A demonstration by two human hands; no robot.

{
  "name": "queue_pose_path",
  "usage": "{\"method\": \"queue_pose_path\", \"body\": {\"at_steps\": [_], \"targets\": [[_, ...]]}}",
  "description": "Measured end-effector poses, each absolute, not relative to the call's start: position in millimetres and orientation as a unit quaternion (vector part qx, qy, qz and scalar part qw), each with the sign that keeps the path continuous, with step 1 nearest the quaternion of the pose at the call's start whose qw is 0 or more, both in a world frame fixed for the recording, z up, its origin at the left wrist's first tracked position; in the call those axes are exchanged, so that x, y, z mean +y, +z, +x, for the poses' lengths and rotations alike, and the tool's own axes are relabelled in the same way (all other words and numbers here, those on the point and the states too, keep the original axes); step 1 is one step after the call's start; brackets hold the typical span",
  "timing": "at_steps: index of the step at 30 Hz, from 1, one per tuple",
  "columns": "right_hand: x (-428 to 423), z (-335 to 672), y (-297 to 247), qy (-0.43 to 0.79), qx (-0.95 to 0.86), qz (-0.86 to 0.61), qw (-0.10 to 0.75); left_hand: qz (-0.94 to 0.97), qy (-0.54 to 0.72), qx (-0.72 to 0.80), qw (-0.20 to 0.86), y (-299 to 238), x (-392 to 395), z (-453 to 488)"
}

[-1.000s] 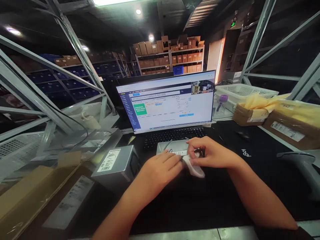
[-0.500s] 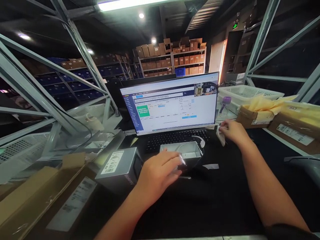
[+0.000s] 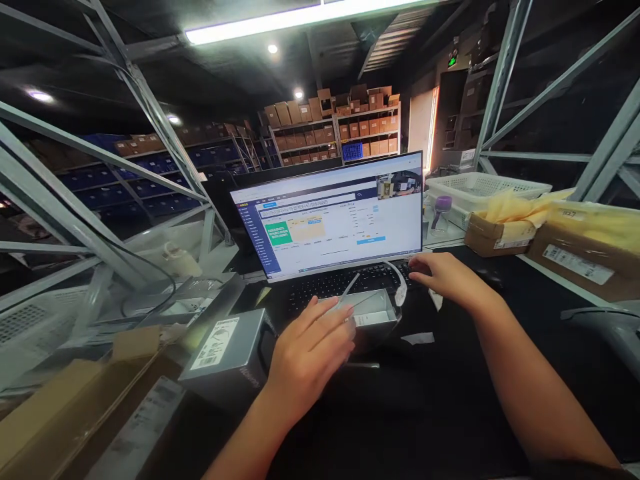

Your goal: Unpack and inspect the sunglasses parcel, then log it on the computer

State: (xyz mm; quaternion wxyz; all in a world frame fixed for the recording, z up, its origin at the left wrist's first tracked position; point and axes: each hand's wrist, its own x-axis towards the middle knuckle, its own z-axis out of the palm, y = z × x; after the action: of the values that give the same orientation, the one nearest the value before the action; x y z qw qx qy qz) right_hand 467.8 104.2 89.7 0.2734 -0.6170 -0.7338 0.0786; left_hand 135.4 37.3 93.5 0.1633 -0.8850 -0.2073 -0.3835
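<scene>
My left hand [image 3: 313, 350] is curled at the near left side of an open grey box [image 3: 377, 313]. A thin clear strip [image 3: 350, 285] rises by its fingertips; the fingers hide what they hold. A white curved band [image 3: 401, 293] sticks up at the box's right rim. My right hand [image 3: 445, 277] is over the right end of the black keyboard [image 3: 307, 287], thumb and fingers apart and holding nothing. Just below it lies a white paper scrap [image 3: 437, 301]. Left of my left hand stands a closed grey box [image 3: 230, 353] with a white label.
Behind the keyboard stands a lit monitor [image 3: 330, 220]. Another paper scrap [image 3: 419, 339] lies on the black mat. Cardboard boxes with yellow packets [image 3: 520, 213] and a white basket [image 3: 480, 190] are at right. A long open carton [image 3: 85, 393] lines the left edge.
My right hand has let go of the white paper scrap and moved left to the keyboard. My left hand stays by the open box, where a clear strip now stands up. The view has shifted slightly.
</scene>
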Motion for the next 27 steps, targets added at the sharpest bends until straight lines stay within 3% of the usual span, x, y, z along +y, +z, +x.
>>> {"method": "queue_pose_path", "body": {"at_steps": [6, 12, 15, 22, 27], "targets": [[85.0, 447.6, 104.0, 0.052, -0.754, -0.583, 0.299, -0.848, -0.443, -0.228, 0.182, 91.1, 34.2, 136.8], [73.0, 394.3, 87.3, 0.039, -0.819, -0.439, 0.369, -0.796, -0.52, -0.264, 0.162, 91.1, 26.2, 143.0], [67.2, 359.3, 71.0, -0.044, -0.864, -0.33, 0.377, -0.745, -0.587, -0.31, 0.074, 85.1, 18.9, 148.9], [40.7, 326.8, 67.2, -0.341, -0.828, -0.197, 0.399, -0.583, -0.648, -0.393, -0.294, 81.2, 21.7, 151.7], [27.2, 332.3, 79.2, -0.362, -0.814, -0.237, 0.388, -0.555, -0.641, -0.378, -0.372, 79.7, 35.5, 143.8]]}}
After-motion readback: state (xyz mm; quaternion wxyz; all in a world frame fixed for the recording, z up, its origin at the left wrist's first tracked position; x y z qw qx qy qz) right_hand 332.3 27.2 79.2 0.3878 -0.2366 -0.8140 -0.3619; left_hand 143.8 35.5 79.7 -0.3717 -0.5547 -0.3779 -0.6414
